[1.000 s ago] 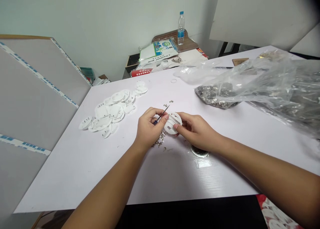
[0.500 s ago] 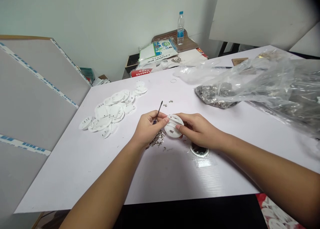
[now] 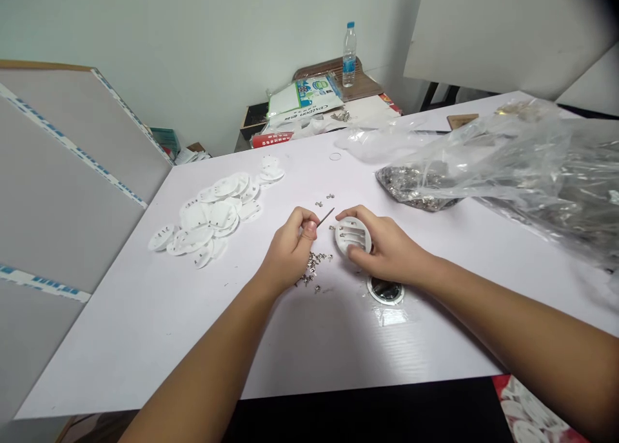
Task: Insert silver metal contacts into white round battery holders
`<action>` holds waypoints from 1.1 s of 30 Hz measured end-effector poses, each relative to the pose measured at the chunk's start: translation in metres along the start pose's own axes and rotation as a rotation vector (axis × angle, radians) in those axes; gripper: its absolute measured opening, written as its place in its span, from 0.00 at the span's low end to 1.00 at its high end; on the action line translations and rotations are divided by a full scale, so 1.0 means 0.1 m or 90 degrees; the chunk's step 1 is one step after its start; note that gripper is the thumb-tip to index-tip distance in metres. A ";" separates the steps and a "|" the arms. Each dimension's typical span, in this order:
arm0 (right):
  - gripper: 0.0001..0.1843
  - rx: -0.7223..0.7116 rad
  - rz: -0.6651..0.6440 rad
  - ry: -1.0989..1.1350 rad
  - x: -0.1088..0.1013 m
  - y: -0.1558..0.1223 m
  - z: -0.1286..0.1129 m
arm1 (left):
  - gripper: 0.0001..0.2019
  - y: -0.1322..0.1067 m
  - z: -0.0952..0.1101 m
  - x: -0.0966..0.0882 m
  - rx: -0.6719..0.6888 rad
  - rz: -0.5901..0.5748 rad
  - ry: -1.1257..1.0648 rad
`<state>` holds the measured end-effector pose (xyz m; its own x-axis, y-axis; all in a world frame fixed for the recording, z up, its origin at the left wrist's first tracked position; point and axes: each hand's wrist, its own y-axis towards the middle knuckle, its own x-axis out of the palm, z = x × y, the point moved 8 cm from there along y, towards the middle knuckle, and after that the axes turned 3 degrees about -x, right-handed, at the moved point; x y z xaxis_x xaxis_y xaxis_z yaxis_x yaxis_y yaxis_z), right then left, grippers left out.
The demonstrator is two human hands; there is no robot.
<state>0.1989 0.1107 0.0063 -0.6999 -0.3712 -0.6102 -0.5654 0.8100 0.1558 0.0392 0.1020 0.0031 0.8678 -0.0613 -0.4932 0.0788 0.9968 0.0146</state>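
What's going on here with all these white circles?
A person sits at a white table, and their left hand pinches a small screwdriver. Their right hand holds a slotted white plastic disc against the table. Small metal pieces lie scattered between the hands. A pile of white discs sits to the left, and a clear plastic bag lies to the right.

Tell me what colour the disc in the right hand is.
The disc is white with dark slots, best seen in the head view.
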 end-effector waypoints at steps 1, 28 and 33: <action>0.24 0.010 0.004 -0.032 -0.03 0.01 0.04 | 0.11 0.00 0.02 -0.02 0.022 -0.006 0.053; 0.18 0.002 0.017 -0.189 -0.01 0.05 0.11 | 0.13 -0.02 0.07 0.18 0.169 -0.041 0.270; 0.19 0.008 0.016 -0.190 -0.01 0.05 0.10 | 0.14 -0.02 0.08 0.19 0.157 -0.043 0.286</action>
<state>0.2012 0.1199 -0.0005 -0.5533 -0.2025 -0.8080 -0.5424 0.8237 0.1650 0.0590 0.0981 0.0007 0.5641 -0.0428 -0.8246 0.2880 0.9461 0.1479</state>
